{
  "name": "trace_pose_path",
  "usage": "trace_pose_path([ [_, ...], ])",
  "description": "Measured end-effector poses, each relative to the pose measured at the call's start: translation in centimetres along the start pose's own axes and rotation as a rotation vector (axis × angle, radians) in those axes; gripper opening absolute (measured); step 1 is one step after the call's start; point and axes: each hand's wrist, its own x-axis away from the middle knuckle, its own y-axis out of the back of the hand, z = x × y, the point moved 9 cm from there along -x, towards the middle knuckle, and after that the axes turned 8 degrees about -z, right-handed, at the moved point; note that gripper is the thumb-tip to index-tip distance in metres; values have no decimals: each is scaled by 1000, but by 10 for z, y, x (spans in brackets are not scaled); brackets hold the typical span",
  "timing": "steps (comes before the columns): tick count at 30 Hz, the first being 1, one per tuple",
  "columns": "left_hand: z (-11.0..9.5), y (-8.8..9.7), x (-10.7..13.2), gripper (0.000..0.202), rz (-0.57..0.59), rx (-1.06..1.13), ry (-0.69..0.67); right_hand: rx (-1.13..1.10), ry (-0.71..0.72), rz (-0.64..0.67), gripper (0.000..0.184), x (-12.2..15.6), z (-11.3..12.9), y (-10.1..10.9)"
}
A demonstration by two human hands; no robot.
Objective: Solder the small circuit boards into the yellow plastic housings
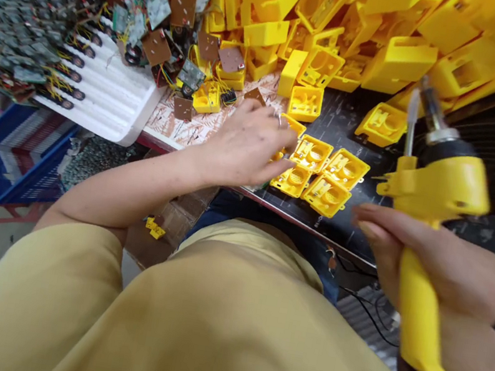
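Observation:
My right hand (448, 263) is wrapped round the handle of a yellow soldering gun (441, 186), its metal tip and thin feed tube pointing away from me. On the left, my left hand (254, 142) reaches over the table with curled fingers, thumb and fingertips around a small yellow plastic case (292, 124) that they partly cover. Just right of those fingers, several open yellow cases (327, 194) lie side by side, hollow side up, with round grilles inside. Another open case (383, 125) sits apart, below the soldering gun's tip.
Yellow cases (324, 8) are heaped along the back. Wired circuit boards (29, 16) pile up at the left, beside a white foam tray (107, 86) and brown square boards (157, 47). A blue crate (19, 160) stands lower left. The dark table edge (312, 222) runs before me.

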Motion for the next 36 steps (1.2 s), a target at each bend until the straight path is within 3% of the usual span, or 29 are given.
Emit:
trace_pose_path([
  [2, 16, 26, 5, 30, -62, 50, 59, 12, 115, -62, 23, -9, 2, -12],
  [5, 48, 54, 28, 31, -94, 101, 137, 8, 136, -84, 62, -13, -13, -25],
  [7, 61, 53, 50, 31, -19, 148, 115, -4, 115, -45, 71, -12, -21, -31],
  [11, 65, 24, 93, 54, 73, 276, 118, -29, 80, -14, 72, -9, -26, -36],
  [13, 63, 11, 104, 60, -15, 328, 204, -66, 44, -8, 75, -8, -29, -40],
  [15, 60, 6, 108, 38, -184, 342, 265, -89, 14, -7, 76, -7, -32, -44],
  [16, 59, 8, 108, 26, -285, 339, 270, -93, 12, -10, 75, -6, -32, -46],
  [18, 58, 16, 104, 21, -451, 333, 233, -102, 48, -20, 71, -7, -29, -46],
  [21, 65, 35, 85, 27, -547, 320, 185, -144, 83, -13, 65, -10, -23, -48],
  [23, 70, 44, 63, 30, -472, 323, 184, -178, 75, -7, 63, -15, -20, -52],
  [25, 69, 44, 36, 31, -308, 386, 186, -193, 74, -3, 62, -20, -13, -58],
  [29, 43, 25, -13, 24, 40, 533, 111, -241, 95, 10, 73, -27, 6, -63],
  [32, 23, 7, -34, 15, 151, 427, 17, -211, 27, -111, 65, -27, 7, -36],
  [34, 14, -3, -39, 11, 160, 298, -47, -123, -17, -219, 44, -19, 2, -9],
  [36, 8, -10, -40, 10, 170, 198, -90, -48, -55, -207, 23, -6, -3, 9],
])
